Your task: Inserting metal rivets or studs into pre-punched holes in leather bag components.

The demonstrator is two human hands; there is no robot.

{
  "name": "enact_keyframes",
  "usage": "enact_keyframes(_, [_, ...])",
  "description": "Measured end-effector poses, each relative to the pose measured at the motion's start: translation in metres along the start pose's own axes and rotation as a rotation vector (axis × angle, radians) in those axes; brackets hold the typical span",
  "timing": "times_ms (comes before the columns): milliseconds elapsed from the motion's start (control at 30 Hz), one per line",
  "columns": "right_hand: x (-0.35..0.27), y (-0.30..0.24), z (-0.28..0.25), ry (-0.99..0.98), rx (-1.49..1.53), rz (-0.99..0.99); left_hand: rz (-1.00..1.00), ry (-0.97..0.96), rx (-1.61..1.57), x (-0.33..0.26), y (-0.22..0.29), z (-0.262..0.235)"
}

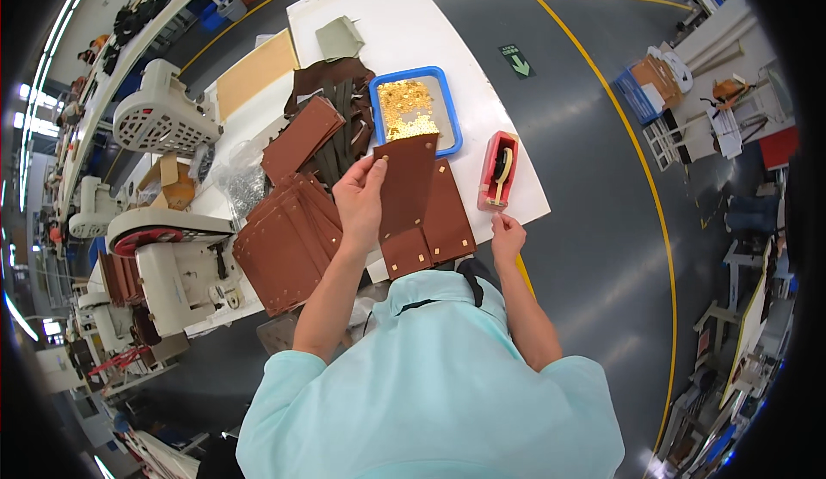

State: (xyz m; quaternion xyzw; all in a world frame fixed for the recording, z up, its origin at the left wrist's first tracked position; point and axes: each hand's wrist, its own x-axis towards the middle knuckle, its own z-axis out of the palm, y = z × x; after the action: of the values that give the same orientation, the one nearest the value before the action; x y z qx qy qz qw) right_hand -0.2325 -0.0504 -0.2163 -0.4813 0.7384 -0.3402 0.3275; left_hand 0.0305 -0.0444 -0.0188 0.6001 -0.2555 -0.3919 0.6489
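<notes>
Two hands are at work over your white table [404, 23], and from the left the scene runs like this. Far to your left sits a white sewing machine [159, 260] with a red ring on its top, and behind it a white perforated machine housing [159, 113]. Just right of the machine lies a fanned stack of brown leather panels [288, 242], with a second, smaller stack [301, 135] further back and a heap of dark brown and olive strips [340, 113] beside it.

Your left hand [361, 199] is raised above the table edge, its fingers clamped on the left edge of a brown leather piece [406, 182], thumb on the near face. You hold that piece upright over the table, its top corner overlapping the near rim of the blue tray [456, 126], which holds a pile of small gold fittings [406, 107]. Under and right of the held piece, another brown panel [447, 217] with small gold studs lies flat near the table's front edge.

Further right, your right hand [506, 234] rests at the table's near corner, fingers curled together, index tip reaching toward the red tape dispenser [499, 169] just beyond it; whether it touches the dispenser cannot be told. Grey floor [585, 178] with yellow lines stretches to the right.
</notes>
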Motion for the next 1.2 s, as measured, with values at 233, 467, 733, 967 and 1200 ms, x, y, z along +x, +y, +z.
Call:
enact_keyframes(233, [-0.062, -0.212, -0.046, -0.567, 0.676, -0.047, -0.158, -0.138, -0.178, -0.033, 0.006, 0.015])
enact_keyframes(467, [-0.062, -0.231, -0.038, -0.615, 0.754, -0.093, -0.011, -0.179, -0.002, -0.05, 0.009, 0.024])
enact_keyframes(733, [-0.058, -0.229, -0.034, -0.64, 0.794, -0.065, -0.094, -0.209, -0.123, -0.055, 0.016, 0.024])
enact_keyframes(967, [-0.056, -0.236, -0.038, -0.602, 0.739, -0.073, 0.19, -0.221, 0.227, -0.054, 0.021, 0.023])
enact_keyframes(1200, [-0.041, -0.233, -0.042, -0.612, 0.62, -0.078, -0.053, -0.208, 0.219, -0.052, 0.033, 0.02])
